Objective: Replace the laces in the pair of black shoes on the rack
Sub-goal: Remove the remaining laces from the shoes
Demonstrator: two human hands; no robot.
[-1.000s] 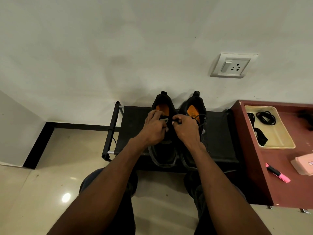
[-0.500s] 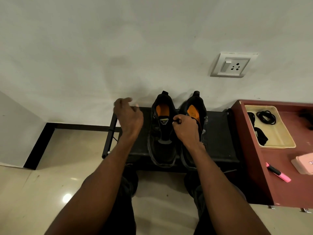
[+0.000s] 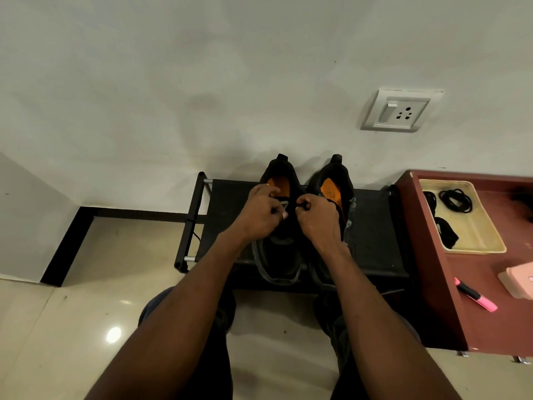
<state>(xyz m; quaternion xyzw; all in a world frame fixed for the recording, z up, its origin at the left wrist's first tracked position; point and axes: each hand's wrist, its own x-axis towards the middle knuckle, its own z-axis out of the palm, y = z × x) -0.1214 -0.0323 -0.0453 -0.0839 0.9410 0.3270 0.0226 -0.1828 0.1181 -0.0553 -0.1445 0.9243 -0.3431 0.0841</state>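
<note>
Against a pale wall, mid-frame, a rack point(image 3: 372, 226) carries two shoes point(image 3: 278, 255); the left hand point(image 3: 259, 215) and right hand point(image 3: 318, 219) are both curled, pinching a lace point(image 3: 291, 205) over the left one's tongue. I'd judge lacing is underway there, with threading an eyelet next. At right, a tray point(image 3: 490, 243) holds coiled laces point(image 3: 457, 200).

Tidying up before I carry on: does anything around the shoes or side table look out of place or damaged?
Little stands out. The two black shoes sit upright, side by side on the rack. The one loose item is a pink highlighter lying askew near the red table edge. No visible spill or damage.
</note>
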